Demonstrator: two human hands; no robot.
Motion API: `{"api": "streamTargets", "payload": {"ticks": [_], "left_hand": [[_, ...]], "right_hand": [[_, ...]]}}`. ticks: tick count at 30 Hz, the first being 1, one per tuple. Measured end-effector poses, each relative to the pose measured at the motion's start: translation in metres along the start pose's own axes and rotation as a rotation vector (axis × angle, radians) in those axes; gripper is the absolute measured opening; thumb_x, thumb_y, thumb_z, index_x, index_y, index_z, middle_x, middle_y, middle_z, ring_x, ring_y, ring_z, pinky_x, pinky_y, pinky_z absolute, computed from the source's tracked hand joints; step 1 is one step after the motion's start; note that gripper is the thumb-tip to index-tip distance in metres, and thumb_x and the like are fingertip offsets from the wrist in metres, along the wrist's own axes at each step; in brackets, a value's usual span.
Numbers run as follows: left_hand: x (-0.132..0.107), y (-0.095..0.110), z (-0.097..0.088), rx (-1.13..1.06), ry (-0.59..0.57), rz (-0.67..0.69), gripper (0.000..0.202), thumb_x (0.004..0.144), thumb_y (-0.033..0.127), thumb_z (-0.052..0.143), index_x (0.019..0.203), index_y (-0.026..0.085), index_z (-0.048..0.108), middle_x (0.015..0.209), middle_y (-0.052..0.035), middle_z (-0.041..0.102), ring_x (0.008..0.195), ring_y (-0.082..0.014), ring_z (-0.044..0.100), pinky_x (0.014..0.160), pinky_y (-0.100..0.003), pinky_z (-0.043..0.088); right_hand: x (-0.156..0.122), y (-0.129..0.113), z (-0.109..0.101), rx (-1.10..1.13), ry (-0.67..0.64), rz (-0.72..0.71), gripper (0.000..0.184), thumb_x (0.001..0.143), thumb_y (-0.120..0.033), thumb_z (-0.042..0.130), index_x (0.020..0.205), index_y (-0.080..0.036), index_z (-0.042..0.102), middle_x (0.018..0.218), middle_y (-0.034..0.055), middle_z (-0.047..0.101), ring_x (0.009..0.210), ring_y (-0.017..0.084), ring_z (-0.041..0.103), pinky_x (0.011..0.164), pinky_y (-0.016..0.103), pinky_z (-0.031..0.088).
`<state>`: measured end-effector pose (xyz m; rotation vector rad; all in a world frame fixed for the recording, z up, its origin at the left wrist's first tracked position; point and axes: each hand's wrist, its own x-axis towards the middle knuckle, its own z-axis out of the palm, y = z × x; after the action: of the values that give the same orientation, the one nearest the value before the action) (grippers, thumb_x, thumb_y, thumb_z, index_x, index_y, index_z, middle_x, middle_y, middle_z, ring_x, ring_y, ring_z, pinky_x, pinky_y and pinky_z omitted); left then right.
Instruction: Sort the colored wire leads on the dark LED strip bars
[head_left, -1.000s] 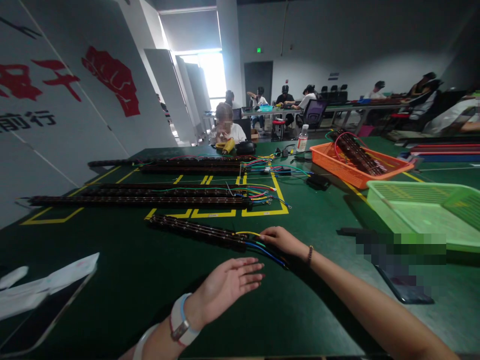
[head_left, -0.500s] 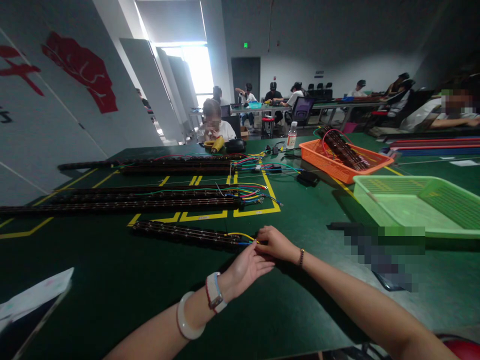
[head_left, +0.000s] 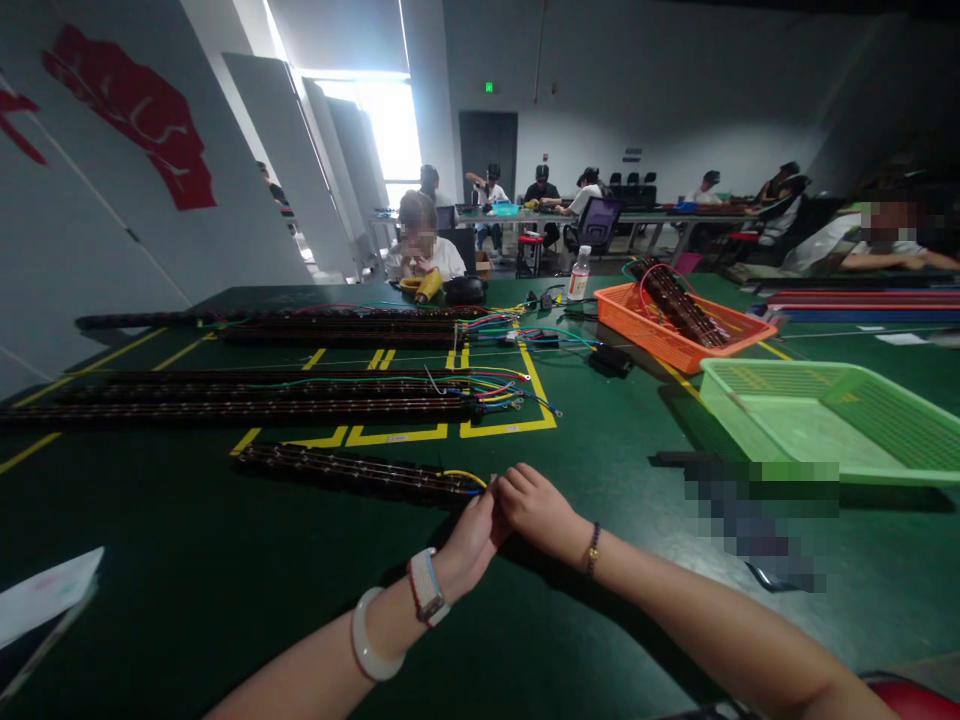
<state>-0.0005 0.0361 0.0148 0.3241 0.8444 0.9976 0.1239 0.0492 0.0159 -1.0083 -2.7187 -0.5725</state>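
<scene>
A dark wire harness (head_left: 352,472), thin coppery lines along it, lies on the green table (head_left: 247,600). From its right end a yellow wire (head_left: 463,474) and a blue wire (head_left: 472,491) run into my fingers. My left hand (head_left: 472,540), below a watch and a pale bangle, is closed on the wire ends. Against it, my right hand (head_left: 541,512) has its fingers curled in, also at the wire ends. The tips of the wires are hidden by my fingers.
Behind lie more dark harnesses (head_left: 300,408) with coloured leads, across yellow tape lines. To the right stand a green basket (head_left: 825,470) and an orange basket (head_left: 675,352) holding another harness. A bottle (head_left: 579,275) is at the back. A person (head_left: 442,258) sits across the table.
My left hand's fingers, spread before, have closed in around the wire ends. The right hand has curled tighter and come against the left. The view has shifted slightly.
</scene>
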Motion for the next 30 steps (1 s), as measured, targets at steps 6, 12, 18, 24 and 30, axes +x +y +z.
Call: {"api": "streamTargets", "payload": {"ticks": [6, 12, 18, 24, 30], "left_hand": [[0.005, -0.002, -0.006, -0.048, -0.010, 0.018, 0.007, 0.086, 0.019, 0.052, 0.082, 0.016, 0.057, 0.088, -0.0039, 0.063, 0.083, -0.0127, 0.059, 0.080, -0.027, 0.048], [0.007, -0.002, -0.010, -0.089, -0.079, -0.004, 0.012, 0.087, 0.019, 0.051, 0.079, 0.015, 0.059, 0.081, -0.0038, 0.063, 0.072, -0.0112, 0.058, 0.080, -0.028, 0.046], [0.009, -0.003, -0.012, -0.089, -0.156, -0.015, 0.014, 0.086, 0.020, 0.052, 0.080, 0.012, 0.062, 0.083, -0.0074, 0.065, 0.077, -0.0141, 0.059, 0.083, -0.030, 0.044], [0.006, 0.000, -0.010, -0.015, -0.182, -0.026, 0.021, 0.088, 0.024, 0.048, 0.089, 0.011, 0.064, 0.092, -0.0101, 0.066, 0.086, -0.0168, 0.060, 0.085, -0.031, 0.044], [0.004, 0.002, -0.007, 0.008, -0.176, -0.039, 0.026, 0.090, 0.026, 0.043, 0.088, 0.011, 0.064, 0.091, -0.0102, 0.066, 0.094, -0.0185, 0.059, 0.089, -0.032, 0.043]], "right_hand": [[-0.002, -0.010, -0.005, 0.011, -0.034, 0.055, 0.024, 0.084, -0.014, 0.048, 0.106, -0.008, 0.059, 0.093, 0.0127, 0.057, 0.088, 0.024, 0.048, 0.085, 0.039, 0.039], [-0.001, 0.008, -0.026, 0.208, -0.015, 0.161, 0.016, 0.089, -0.025, 0.050, 0.096, -0.015, 0.059, 0.089, 0.0073, 0.057, 0.085, 0.020, 0.049, 0.080, 0.034, 0.038], [-0.010, 0.020, -0.036, 0.285, 0.024, 0.186, 0.016, 0.089, -0.029, 0.050, 0.083, -0.018, 0.059, 0.080, 0.0043, 0.055, 0.077, 0.017, 0.047, 0.073, 0.030, 0.035], [-0.021, 0.011, -0.021, 0.142, -0.035, 0.114, 0.008, 0.086, -0.023, 0.054, 0.086, -0.017, 0.060, 0.082, 0.0057, 0.057, 0.076, 0.018, 0.048, 0.070, 0.032, 0.035], [-0.019, 0.005, -0.016, 0.053, -0.072, 0.093, 0.011, 0.084, -0.014, 0.052, 0.077, -0.016, 0.060, 0.075, 0.0059, 0.057, 0.070, 0.019, 0.048, 0.063, 0.033, 0.032]]}}
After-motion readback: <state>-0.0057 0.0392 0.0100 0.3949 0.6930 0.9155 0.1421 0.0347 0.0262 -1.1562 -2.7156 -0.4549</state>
